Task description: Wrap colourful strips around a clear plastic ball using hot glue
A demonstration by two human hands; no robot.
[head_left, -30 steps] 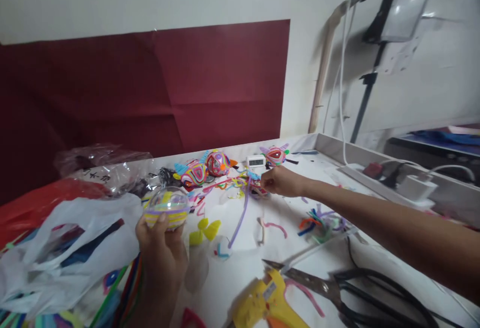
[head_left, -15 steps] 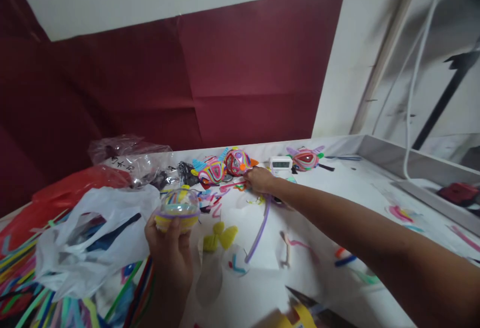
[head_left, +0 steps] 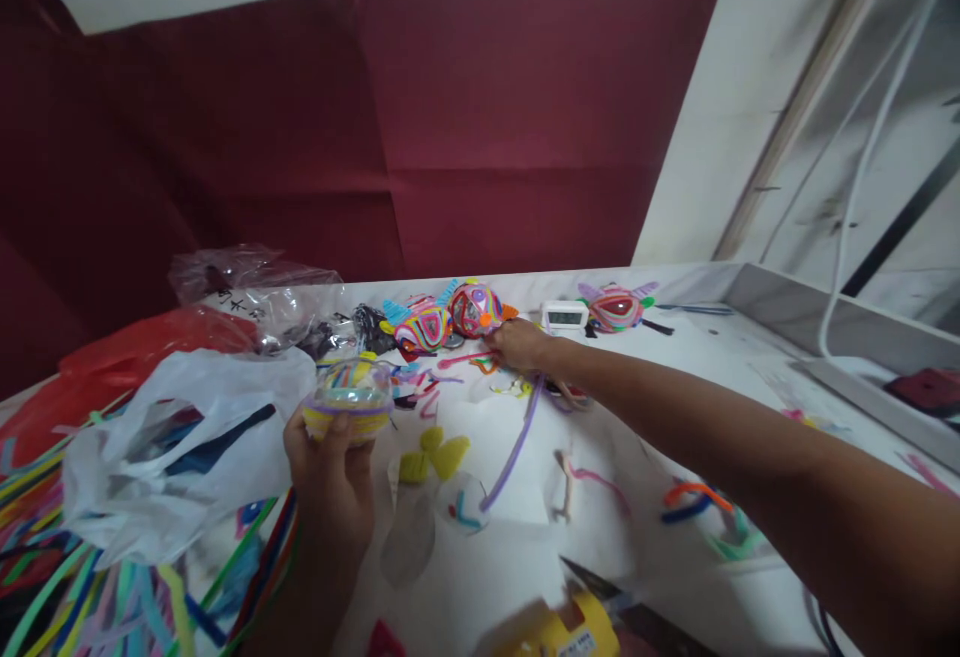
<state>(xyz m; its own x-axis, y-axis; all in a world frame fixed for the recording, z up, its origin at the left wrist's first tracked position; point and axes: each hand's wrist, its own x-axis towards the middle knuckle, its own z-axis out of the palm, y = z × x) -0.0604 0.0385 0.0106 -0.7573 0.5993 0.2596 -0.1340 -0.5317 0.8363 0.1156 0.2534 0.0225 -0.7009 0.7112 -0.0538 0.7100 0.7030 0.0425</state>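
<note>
A person works at a white table (head_left: pixel 517 577) littered with craft scraps, set against a dark red paper backdrop (head_left: pixel 465 127).

The left hand (head_left: pixel 330 482) grips a clear plastic ball (head_left: pixel 349 399) from below, thumb pressed on its front. The ball is smooth and glossy, banded with yellow and purple fuzzy strips, and is held above the table near its left side, just in front of a crumpled white plastic bag (head_left: pixel 161 467).

The right hand (head_left: pixel 519 344) stretches toward the table's far edge, fingers curled down among loose pipe-cleaner bits, just beside an orange-tipped round figure (head_left: pixel 475 308). Whether it has pinched anything cannot be told.

Along the far edge sit two more coiled, striped figures (head_left: pixel 421 326) (head_left: pixel 616 307) and a small white digital clock (head_left: pixel 565 315). A long, soft purple pipe cleaner (head_left: pixel 516 447) curves toward the table's middle, near yellow fuzzy pieces (head_left: pixel 435 457). A yellow glue gun (head_left: pixel 562 632) and a scissor blade (head_left: pixel 592 577) lie at the near edge.

Risks, as a judgement: the ball is slick and held one-handed, so it could slip and roll among the clutter. The outstretched right forearm passes low over loose pieces and could sweep them aside, and drawing it back could bring it near the glue gun's tip or the blade.
</note>
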